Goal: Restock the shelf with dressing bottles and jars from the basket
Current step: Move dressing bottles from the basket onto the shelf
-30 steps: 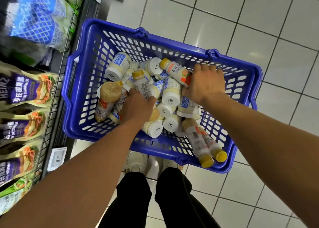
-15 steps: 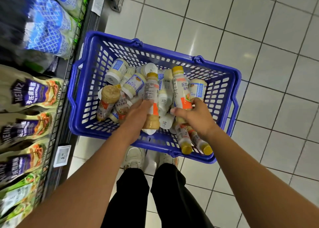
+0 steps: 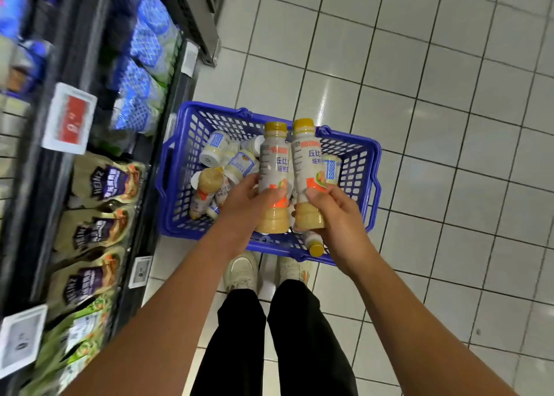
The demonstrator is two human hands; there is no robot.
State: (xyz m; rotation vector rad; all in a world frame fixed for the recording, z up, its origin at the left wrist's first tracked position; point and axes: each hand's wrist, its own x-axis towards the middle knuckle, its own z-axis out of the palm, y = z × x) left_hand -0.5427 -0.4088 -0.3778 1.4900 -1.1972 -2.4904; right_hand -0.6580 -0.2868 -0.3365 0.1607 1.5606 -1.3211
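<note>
At the far left we see the dark metal shelf (image 3: 75, 35), blurred, with blue-patterned packs (image 3: 141, 86) towards its far end and purple-labelled Heinz pouches (image 3: 105, 182) in a row along its near stretch. A red-and-white price tag (image 3: 70, 119) sits on the front edge of an upper tier. Just right of the shelf stands the blue plastic mesh basket (image 3: 180, 185). Small white-capped jars (image 3: 215, 146) lie tumbled along its left wall. Over the basket's near half our left hand (image 3: 248, 197) grips a tall, clear plastic, yellow-capped dressing bottle (image 3: 274, 170) round its lower body, with the thumb across the label and the cap pointing away from us. Close beside it, at the same tilt, our right hand (image 3: 335, 215) grips a second dressing bottle (image 3: 308, 161) of the same kind; we cannot tell whether the two touch. A loose yellow-capped bottle (image 3: 314, 242) lies in the basket's near right corner, under the right hand. Pale shoes (image 3: 241, 271) stand just beyond the basket's near edge. The white tiled floor (image 3: 449, 125) fills the right.
</note>
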